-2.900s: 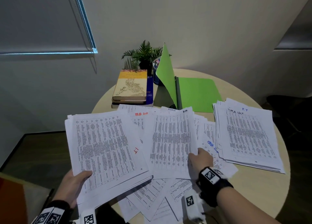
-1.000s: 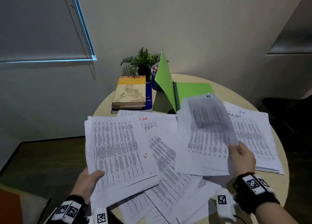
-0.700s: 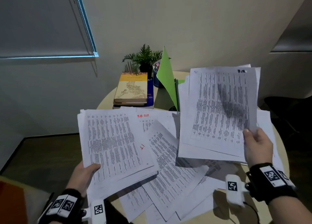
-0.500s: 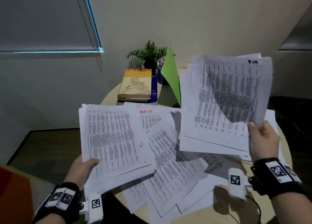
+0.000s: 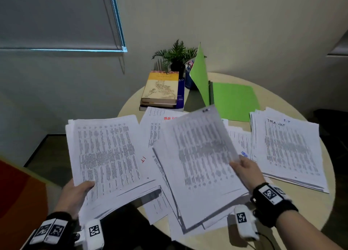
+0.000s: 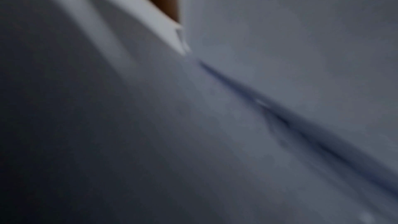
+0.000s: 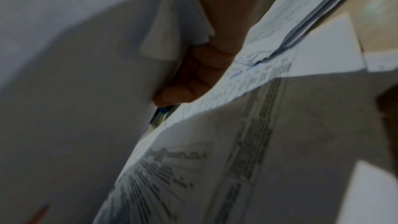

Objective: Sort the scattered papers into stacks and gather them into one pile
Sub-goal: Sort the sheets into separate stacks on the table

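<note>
Mid-sort — left hand (image 5: 75, 195) grips a sheaf (image 5: 107, 155) at 9 o'clock, right hand (image 5: 246, 168) pinches a second batch (image 5: 199, 155) at centre over loose sheets (image 5: 160, 206). Finished stack (image 5: 286, 150) at 3 o'clock. Next, probably: match the header, lay the batch square on its stack.

The left hand (image 5: 75, 193) comes up from 7 o'clock in the head view. Its thumb lies flat on top of a thick bundle of white printed paper sheets (image 5: 105, 155), and its other fingers are hidden under the bundle. A black band with white square tags wraps the left wrist.

The right hand (image 5: 246, 169) comes in from 5 o'clock with the forearm bare. It pinches the right edge of a tilted bundle of white printed pages (image 5: 199, 163). In the right wrist view its curled fingers (image 7: 185, 91) press under those pages.
</note>
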### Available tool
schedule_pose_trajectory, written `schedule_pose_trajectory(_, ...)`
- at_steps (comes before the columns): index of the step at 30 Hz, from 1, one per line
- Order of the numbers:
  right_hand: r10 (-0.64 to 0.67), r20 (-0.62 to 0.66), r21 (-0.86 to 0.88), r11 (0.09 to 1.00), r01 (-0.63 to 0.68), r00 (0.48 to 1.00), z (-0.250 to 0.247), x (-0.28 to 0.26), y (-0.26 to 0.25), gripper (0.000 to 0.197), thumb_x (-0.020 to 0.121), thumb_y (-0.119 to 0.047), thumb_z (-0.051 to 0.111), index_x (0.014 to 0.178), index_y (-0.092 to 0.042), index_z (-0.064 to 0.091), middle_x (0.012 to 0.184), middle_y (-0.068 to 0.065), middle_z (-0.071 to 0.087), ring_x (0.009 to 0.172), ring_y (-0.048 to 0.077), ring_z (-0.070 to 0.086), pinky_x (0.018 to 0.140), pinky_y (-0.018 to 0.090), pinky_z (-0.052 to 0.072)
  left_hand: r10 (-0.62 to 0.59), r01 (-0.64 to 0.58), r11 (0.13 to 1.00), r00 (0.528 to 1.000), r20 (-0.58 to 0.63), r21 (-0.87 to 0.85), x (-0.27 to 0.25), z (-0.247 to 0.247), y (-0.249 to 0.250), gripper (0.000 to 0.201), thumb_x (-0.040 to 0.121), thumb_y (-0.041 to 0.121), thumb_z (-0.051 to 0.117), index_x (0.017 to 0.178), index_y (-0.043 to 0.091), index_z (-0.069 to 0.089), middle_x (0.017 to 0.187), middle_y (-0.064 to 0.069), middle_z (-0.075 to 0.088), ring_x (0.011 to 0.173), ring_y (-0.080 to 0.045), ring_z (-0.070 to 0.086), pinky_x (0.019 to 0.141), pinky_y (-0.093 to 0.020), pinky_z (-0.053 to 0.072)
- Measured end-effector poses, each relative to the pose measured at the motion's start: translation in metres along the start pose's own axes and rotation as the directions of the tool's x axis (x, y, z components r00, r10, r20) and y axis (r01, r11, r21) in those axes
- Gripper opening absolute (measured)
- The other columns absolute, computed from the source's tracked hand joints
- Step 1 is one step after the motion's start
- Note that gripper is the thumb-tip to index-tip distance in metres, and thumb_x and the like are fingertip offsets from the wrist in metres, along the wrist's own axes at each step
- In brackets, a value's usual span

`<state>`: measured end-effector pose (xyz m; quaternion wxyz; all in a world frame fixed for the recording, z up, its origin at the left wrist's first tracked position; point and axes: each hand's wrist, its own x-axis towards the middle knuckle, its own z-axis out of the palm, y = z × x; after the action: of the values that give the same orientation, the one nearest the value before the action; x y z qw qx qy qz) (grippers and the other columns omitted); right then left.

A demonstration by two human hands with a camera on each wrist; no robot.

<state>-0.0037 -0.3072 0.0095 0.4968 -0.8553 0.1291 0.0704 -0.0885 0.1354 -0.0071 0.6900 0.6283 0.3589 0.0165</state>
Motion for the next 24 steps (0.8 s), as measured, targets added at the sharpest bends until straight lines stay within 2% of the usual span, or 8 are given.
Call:
schedule_pose_trajectory(4, 0.025, 0.083, -0.219, 0.976, -0.006, 0.996, 0.025, 0.007, 0.004, 0.016, 0.091, -0.019, 0.053, 0.089, -0.005, 0.061, 0.073, 0.009, 0.059, 0.062, 0.022, 0.051, 0.059, 0.029, 0.042, 0.041, -0.041, 0.999, 0.999, 0.012, 0.011, -0.006, -0.001, 0.006, 0.039, 0.090, -0.005, 0.049, 0.128, 0.001, 0.052, 0.121, -0.021, 0.061, 0.105, -0.038, 0.058, 0.097, -0.047, 0.042)
schedule_pose_trajectory(6, 0.001, 0.096, -0.433, 0.900, 0.041, 0.995, 0.037, 0.011, 0.001, 0.019, 0.089, -0.025, 0.056, 0.086, -0.006, 0.057, 0.081, 0.009, 0.058, 0.073, 0.024, 0.056, 0.062, 0.030, 0.044, 0.040, -0.040, 0.999, 0.998, 0.039, 0.010, -0.006, 0.006, 0.005, 0.039, 0.090, -0.005, 0.049, 0.128, 0.003, 0.052, 0.117, -0.018, 0.062, 0.104, -0.035, 0.059, 0.093, -0.043, 0.043)
schedule_pose_trajectory(10, 0.034, 0.108, -0.724, 0.688, 0.055, 0.994, 0.057, 0.014, -0.001, 0.050, 0.077, -0.043, 0.069, 0.109, -0.007, 0.054, 0.109, 0.008, 0.054, 0.104, 0.027, 0.054, 0.079, 0.034, 0.050, 0.012, -0.012, 1.000, 0.997, 0.075, -0.006, -0.001, 0.021, -0.002, 0.042, 0.089, -0.009, 0.048, 0.130, 0.001, 0.051, 0.120, -0.021, 0.061, 0.101, -0.034, 0.060, 0.097, -0.045, 0.042)
schedule_pose_trajectory(14, 0.110, 0.105, -0.519, 0.854, -0.040, 0.988, 0.064, 0.009, -0.006, 0.055, 0.081, -0.013, 0.068, 0.126, -0.008, 0.036, 0.105, 0.010, 0.058, 0.086, 0.026, 0.059, 0.072, 0.032, 0.051, -0.009, 0.010, 1.000, 0.994, 0.105, -0.011, 0.005, 0.030, -0.006, 0.044, 0.089, -0.010, 0.048, 0.132, -0.002, 0.049, 0.123, -0.022, 0.060, 0.108, -0.037, 0.058, 0.104, -0.048, 0.039)
schedule_pose_trajectory(16, 0.118, 0.107, -0.401, 0.914, -0.066, 0.987, 0.058, 0.008, -0.009, 0.063, 0.082, -0.004, 0.064, 0.135, -0.010, 0.031, 0.119, 0.015, 0.058, 0.090, 0.028, 0.061, 0.072, 0.029, 0.047, -0.021, 0.022, 1.000, 0.992, 0.121, -0.003, 0.007, 0.033, -0.006, 0.043, 0.089, -0.010, 0.048, 0.131, -0.001, 0.049, 0.120, -0.022, 0.061, 0.108, -0.037, 0.059, 0.104, -0.049, 0.039)
schedule_pose_trajectory(17, 0.116, 0.107, -0.361, 0.930, -0.070, 0.987, 0.054, 0.007, -0.012, 0.056, 0.082, -0.004, 0.063, 0.132, -0.011, 0.038, 0.120, 0.015, 0.060, 0.091, 0.028, 0.062, 0.072, 0.028, 0.047, -0.026, 0.026, 1.000, 0.992, 0.120, 0.000, 0.008, 0.033, -0.005, 0.043, 0.089, -0.010, 0.048, 0.131, -0.001, 0.050, 0.119, -0.022, 0.062, 0.107, -0.037, 0.059, 0.104, -0.049, 0.039)
schedule_pose_trajectory(20, 0.080, 0.060, -0.264, 0.963, -0.061, 0.995, 0.032, 0.000, -0.022, 0.009, 0.083, -0.007, 0.061, 0.091, -0.011, 0.062, 0.081, 0.007, 0.065, 0.080, 0.025, 0.061, 0.062, 0.027, 0.048, -0.030, 0.028, 0.999, 0.992, 0.121, 0.017, 0.010, 0.037, -0.002, 0.041, 0.089, -0.009, 0.048, 0.129, 0.000, 0.051, 0.120, -0.022, 0.062, 0.106, -0.037, 0.059, 0.100, -0.047, 0.041)
schedule_pose_trajectory(24, 0.021, -0.047, -0.027, 0.999, -0.022, 0.999, -0.008, -0.004, -0.041, 0.017, 0.084, -0.004, 0.062, 0.075, -0.018, 0.059, 0.071, 0.001, 0.062, 0.063, 0.015, 0.056, 0.052, 0.021, 0.040, -0.015, 0.010, 0.999, 0.992, 0.125, 0.039, 0.005, 0.044, 0.005, 0.036, 0.092, -0.005, 0.047, 0.127, 0.003, 0.052, 0.114, -0.018, 0.063, 0.101, -0.034, 0.060, 0.088, -0.042, 0.045)
